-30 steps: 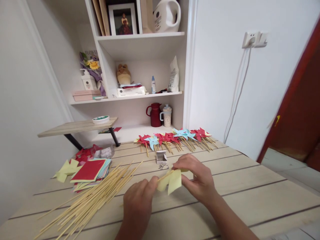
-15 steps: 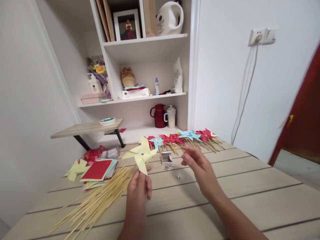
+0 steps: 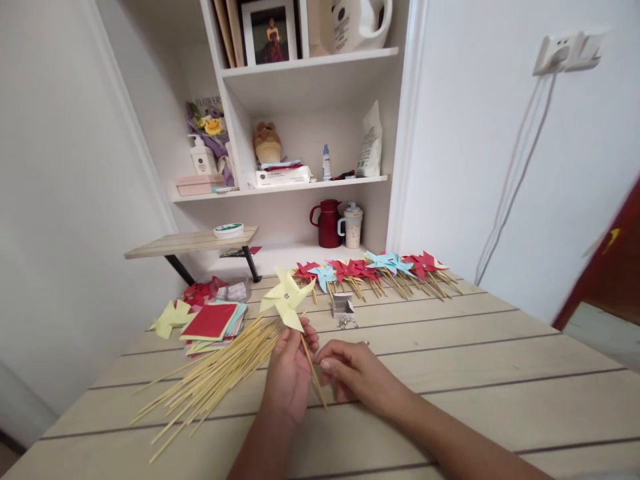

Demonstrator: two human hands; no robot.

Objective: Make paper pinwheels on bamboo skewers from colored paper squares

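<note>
The yellow pinwheel [image 3: 287,298], just left of frame centre, looks feather-light and easily creased; its thin stick [image 3: 314,373] is the safest hold. The left hand [image 3: 293,373] pinches that stick; the right hand [image 3: 356,373] closes loosely beside it, above the surface [image 3: 475,373].

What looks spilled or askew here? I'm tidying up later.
A few small silver pins lie loose on the pale wooden table beside the little open white box. The thin bamboo sticks sprawl in a fanned heap. The yellow paper pinwheel looks intact.
</note>
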